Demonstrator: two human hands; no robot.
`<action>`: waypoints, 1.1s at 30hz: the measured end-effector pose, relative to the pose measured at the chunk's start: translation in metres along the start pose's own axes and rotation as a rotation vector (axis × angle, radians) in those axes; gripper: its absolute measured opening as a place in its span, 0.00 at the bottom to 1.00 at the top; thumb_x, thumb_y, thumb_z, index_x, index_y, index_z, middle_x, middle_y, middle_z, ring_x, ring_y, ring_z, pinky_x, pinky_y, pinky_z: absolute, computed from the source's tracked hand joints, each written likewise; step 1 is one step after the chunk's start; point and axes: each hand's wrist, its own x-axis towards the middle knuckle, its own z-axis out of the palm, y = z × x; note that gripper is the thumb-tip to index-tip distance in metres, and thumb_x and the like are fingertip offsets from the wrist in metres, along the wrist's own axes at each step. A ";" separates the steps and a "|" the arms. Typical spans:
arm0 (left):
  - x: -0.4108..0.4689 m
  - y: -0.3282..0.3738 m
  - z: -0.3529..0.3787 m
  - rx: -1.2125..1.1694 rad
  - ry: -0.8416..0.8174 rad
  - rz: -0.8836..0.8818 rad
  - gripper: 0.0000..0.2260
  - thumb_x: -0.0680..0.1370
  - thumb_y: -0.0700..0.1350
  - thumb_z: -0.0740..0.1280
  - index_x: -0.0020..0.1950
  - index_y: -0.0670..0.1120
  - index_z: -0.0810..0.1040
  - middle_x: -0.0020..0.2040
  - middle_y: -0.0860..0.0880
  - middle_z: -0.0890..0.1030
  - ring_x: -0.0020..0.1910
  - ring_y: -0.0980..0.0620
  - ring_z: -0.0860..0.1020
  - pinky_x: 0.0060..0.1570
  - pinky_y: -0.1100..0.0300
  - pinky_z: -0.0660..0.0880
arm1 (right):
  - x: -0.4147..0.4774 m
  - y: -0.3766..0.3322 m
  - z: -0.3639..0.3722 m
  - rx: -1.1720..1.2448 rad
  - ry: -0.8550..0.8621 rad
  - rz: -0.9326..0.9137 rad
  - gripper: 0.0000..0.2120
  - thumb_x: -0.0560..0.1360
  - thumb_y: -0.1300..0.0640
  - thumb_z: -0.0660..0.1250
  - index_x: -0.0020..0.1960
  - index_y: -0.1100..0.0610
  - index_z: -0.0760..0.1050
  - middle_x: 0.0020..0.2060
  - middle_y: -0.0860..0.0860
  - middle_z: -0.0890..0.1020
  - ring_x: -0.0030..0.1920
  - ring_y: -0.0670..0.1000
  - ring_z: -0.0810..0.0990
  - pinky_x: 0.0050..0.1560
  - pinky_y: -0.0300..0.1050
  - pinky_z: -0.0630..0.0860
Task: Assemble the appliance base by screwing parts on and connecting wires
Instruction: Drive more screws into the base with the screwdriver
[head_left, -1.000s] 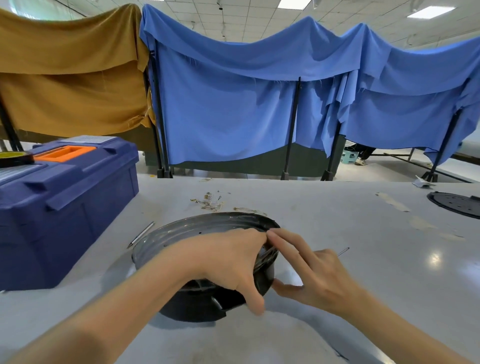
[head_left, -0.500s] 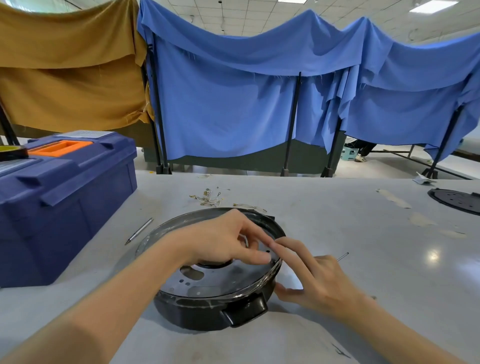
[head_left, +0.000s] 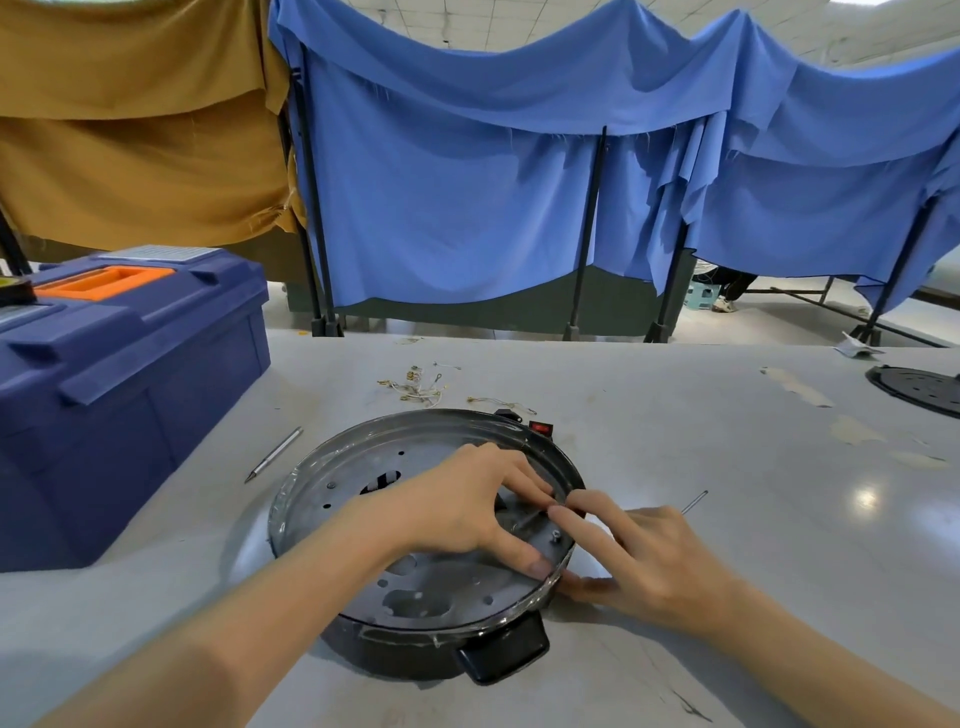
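The round black appliance base (head_left: 395, 649) lies flat on the grey table, a handle (head_left: 501, 657) facing me and a red switch (head_left: 541, 428) at its far rim. A grey metal plate (head_left: 363, 467) with several holes covers its top. My left hand (head_left: 457, 509) rests spread on the right part of the plate, thumb pressing near the rim. My right hand (head_left: 639, 561) holds the right rim, two fingers on top and the thumb against the side wall. A small screw (head_left: 556, 536) stands on the plate between both hands.
A blue toolbox (head_left: 130, 374) with an orange handle stands at the left. A metal pointed tool (head_left: 274, 453) lies between it and the base. Loose wires (head_left: 415, 385) lie behind the base, a thin pin (head_left: 694, 502) to its right, a black perforated disc (head_left: 919, 388) far right.
The base was tilted up on its edge a second ago and now lies flat. My left hand slid over the plate toward the right rim; my right hand stayed there.
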 end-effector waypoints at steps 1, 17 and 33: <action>-0.001 -0.002 0.002 -0.007 0.005 0.004 0.25 0.67 0.55 0.78 0.62 0.55 0.80 0.58 0.66 0.75 0.60 0.63 0.71 0.63 0.61 0.67 | 0.001 0.001 -0.001 0.001 -0.007 -0.014 0.21 0.72 0.49 0.74 0.57 0.61 0.72 0.44 0.57 0.83 0.25 0.50 0.68 0.29 0.38 0.57; -0.005 -0.007 0.017 -0.017 0.043 0.011 0.28 0.65 0.59 0.78 0.64 0.54 0.80 0.58 0.66 0.74 0.60 0.64 0.70 0.64 0.58 0.68 | 0.007 0.007 -0.005 0.089 -0.119 -0.010 0.06 0.78 0.67 0.56 0.46 0.57 0.66 0.38 0.54 0.76 0.32 0.51 0.55 0.24 0.42 0.55; 0.013 0.001 0.009 0.146 -0.005 -0.025 0.27 0.60 0.59 0.81 0.55 0.49 0.84 0.55 0.58 0.76 0.54 0.55 0.72 0.54 0.55 0.75 | 0.113 0.048 -0.086 1.036 0.790 1.004 0.26 0.80 0.44 0.62 0.28 0.57 0.74 0.22 0.52 0.74 0.16 0.49 0.64 0.21 0.37 0.61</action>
